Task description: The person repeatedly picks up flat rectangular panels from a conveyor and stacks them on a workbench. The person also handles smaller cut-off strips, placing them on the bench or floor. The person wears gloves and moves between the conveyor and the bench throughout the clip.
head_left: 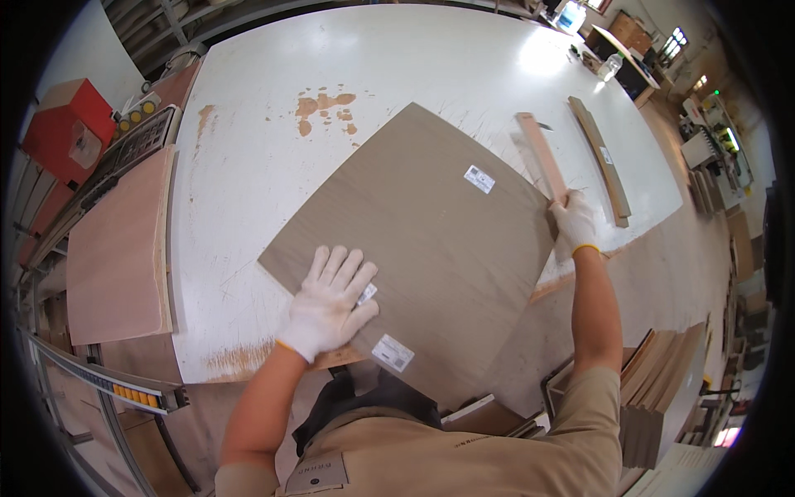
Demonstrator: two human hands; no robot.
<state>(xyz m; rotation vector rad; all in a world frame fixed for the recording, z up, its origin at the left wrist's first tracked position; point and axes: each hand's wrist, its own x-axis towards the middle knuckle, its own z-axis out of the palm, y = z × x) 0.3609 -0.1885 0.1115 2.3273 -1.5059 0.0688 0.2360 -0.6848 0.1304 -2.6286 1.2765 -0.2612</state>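
A large grey-brown wood-grain board [422, 224] lies turned cornerwise on the white worktable, its near part jutting past the front edge toward my body. White labels [479, 179] are stuck on its face. My left hand [327, 302], in a white glove, rests flat on the board's left side with fingers spread, partly covering a small label. At the right corner my gloved right hand [577, 222] is closed around the board's edge; its fingers are partly hidden. A thin pale wooden strip [542, 153] lies beyond the board, its near end reaching my right fingertips.
Farther right on the worktable [265, 62] lies a longer brown strip [600, 161] with a label. Pinkish panels [120, 248] are stacked at the left, below a red box [70, 128]. Several boards [662, 389] stand at the lower right. A clear bottle [610, 66] is at the far right.
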